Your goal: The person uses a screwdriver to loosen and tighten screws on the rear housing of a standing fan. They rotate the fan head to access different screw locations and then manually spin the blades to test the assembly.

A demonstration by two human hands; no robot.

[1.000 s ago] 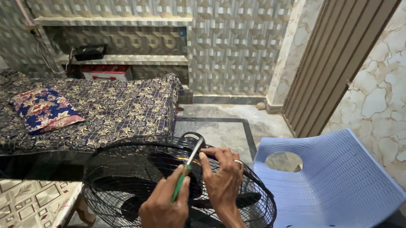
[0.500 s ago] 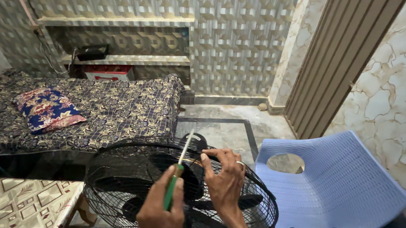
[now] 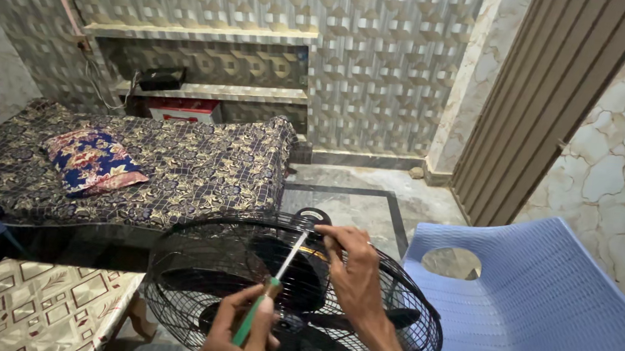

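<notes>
At the far left a patterned cushion (image 3: 92, 162) is seen on a covered bed (image 3: 198, 168). Low in the middle, a green-handled screwdriver (image 3: 263, 304) is gripped by the closed left hand (image 3: 235, 340), its tip set against the top rim of a black wire fan guard (image 3: 188, 278). That rim is pinched by the fingers of the right hand (image 3: 352, 275), just beside the tip. At the right 1 blue plastic chair (image 3: 537, 304) is seen.
</notes>
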